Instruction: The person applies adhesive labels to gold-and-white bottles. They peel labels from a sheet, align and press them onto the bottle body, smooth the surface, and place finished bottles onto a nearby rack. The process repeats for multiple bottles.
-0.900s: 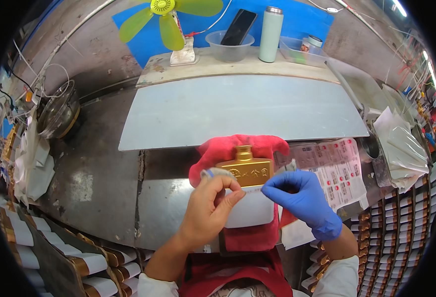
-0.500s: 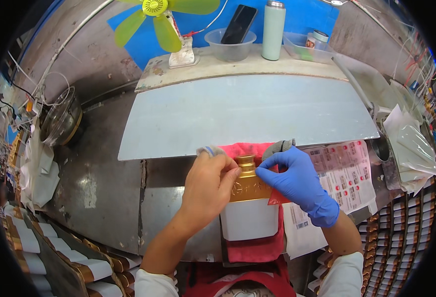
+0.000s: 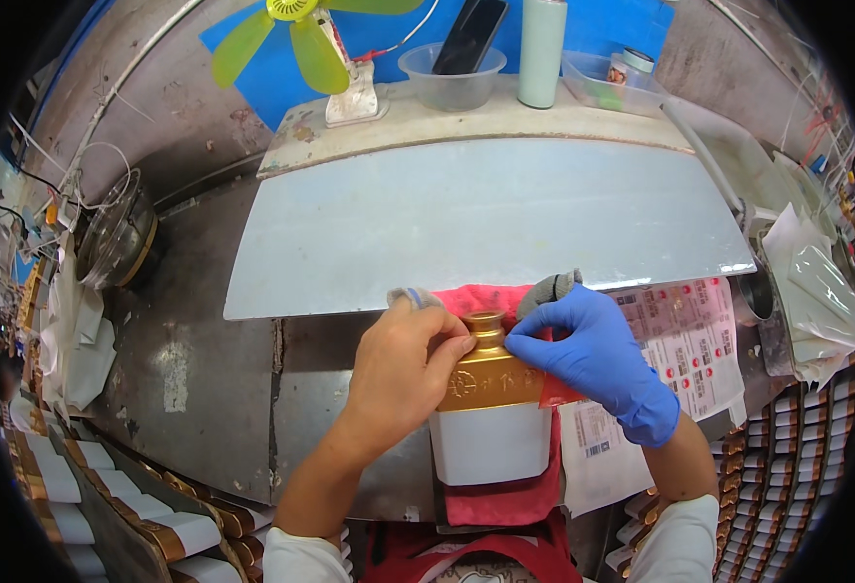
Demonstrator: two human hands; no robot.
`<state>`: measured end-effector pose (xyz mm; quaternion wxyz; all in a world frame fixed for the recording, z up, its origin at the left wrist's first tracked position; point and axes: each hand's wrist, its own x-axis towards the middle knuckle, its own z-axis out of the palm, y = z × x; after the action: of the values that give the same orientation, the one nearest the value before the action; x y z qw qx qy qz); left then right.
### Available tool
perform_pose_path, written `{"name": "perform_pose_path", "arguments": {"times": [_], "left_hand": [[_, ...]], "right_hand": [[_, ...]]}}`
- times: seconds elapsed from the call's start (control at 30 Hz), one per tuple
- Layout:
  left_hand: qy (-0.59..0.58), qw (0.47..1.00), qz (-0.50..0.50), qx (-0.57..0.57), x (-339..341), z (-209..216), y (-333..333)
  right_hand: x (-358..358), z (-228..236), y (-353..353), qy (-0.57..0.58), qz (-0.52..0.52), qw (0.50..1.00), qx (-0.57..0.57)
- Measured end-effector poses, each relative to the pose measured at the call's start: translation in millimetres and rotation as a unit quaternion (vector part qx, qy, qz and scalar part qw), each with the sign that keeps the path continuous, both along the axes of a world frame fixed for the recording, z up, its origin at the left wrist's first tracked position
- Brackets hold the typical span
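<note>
A bottle (image 3: 494, 442) with a white lower body and a gold, embossed shoulder and neck stands on a red cloth (image 3: 500, 507) in front of me. My left hand (image 3: 403, 360) is bare, thumb and forefinger pinched together at the left side of the gold neck. Opposite it, my right hand (image 3: 593, 355), in a blue glove, pinches close against the neck's right side. What either pinch holds is too small to make out. A small red piece (image 3: 558, 393) shows below the right fingers, beside the shoulder. Bits of grey knit fabric (image 3: 550, 291) show just beyond both hands.
A pale board (image 3: 486, 223) spans the table behind the bottle. Printed sheets (image 3: 680, 340) lie at right. Racks of gold-and-white pieces (image 3: 787, 486) line both near sides. Along the back are a green fan (image 3: 316, 49), a plastic bowl with a phone (image 3: 452, 78) and a flask (image 3: 542, 53).
The view has shifted slightly, so the back shelf sits higher and the bottle a little lower. Both hands stay pinched at the neck, with only slight finger movement.
</note>
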<state>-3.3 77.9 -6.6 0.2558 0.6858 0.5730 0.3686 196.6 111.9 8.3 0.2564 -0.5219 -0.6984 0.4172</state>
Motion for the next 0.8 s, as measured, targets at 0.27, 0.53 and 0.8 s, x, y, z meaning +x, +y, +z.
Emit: {"name": "perform_pose_path", "arguments": {"times": [0.27, 0.53, 0.8], "left_hand": [[-0.017, 1.000, -0.016, -0.016, -4, 1, 3], [0.066, 0.997, -0.003, 0.025, -13, 10, 4], [-0.059, 0.987, -0.148, -0.022, -20, -3, 28]], "right_hand": [[0, -1, 2, -0.044, 0.003, 0.999, 0.024], [0, 1, 4, -0.048, 0.016, 0.998, 0.038], [-1, 9, 6, -0.072, 0.030, 0.997, 0.016]]}}
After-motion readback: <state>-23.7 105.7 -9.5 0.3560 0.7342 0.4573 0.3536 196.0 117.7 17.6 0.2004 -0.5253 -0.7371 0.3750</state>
